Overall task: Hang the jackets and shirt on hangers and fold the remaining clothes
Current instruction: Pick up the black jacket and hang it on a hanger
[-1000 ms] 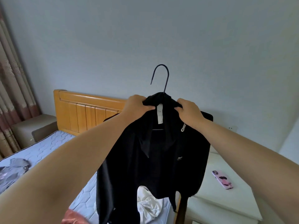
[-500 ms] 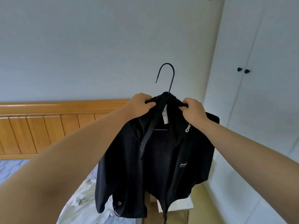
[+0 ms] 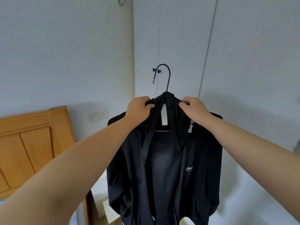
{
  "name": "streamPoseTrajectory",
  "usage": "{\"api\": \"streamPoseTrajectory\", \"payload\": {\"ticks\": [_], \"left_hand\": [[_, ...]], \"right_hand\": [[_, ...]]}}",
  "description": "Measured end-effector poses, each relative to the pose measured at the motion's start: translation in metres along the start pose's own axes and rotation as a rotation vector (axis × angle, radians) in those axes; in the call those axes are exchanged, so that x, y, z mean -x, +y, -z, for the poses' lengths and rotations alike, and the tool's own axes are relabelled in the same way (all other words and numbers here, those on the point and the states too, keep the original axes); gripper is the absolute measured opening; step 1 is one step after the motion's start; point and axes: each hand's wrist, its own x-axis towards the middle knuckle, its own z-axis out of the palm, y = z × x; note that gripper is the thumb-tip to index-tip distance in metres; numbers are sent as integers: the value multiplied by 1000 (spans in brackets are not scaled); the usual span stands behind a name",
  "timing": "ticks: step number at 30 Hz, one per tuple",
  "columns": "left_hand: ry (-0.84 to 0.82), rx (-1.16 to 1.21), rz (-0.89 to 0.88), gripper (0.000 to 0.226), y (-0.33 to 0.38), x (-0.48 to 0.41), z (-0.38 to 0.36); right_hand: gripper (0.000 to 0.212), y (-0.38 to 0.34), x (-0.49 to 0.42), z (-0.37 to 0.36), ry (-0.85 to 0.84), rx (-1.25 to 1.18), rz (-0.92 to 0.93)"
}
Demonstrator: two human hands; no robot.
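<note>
As I swing away from the bed, my left hand (image 3: 139, 108) and right hand (image 3: 193, 109) each pinch the collar of the black jacket (image 3: 164, 168), held up before me. It hangs lengthwise straight down, open front towards me. The hanger (image 3: 168, 78) hook rises above, tip curling left. Wardrobe doors (image 3: 178, 38) now stand behind it, so I judge hanging comes next.

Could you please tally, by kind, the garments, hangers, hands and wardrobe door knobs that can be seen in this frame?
black jacket: 1
dark hanger: 1
hands: 2, the left hand and the right hand, each gripping the jacket's collar
wardrobe door knobs: 2
Total: 6
</note>
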Motion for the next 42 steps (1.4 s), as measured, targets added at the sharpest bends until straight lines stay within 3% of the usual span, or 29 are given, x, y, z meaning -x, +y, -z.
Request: {"api": "streamPoseTrajectory", "payload": {"ticks": [11, 20, 28, 36, 42], "left_hand": [[-159, 140, -223, 25, 123, -43, -141], [-326, 162, -453, 29, 192, -57, -226], [-487, 275, -623, 31, 230, -49, -260], [-619, 420, -857, 34, 284, -10, -279], [-719, 526, -953, 35, 335, 37, -299]], "right_hand": [[44, 121, 30, 123, 127, 138, -268], [57, 187, 63, 173, 199, 278, -497], [48, 185, 111, 187, 395, 315, -650], [58, 170, 187, 199, 642, 511, -837], [58, 149, 245, 213, 719, 624, -1072]]}}
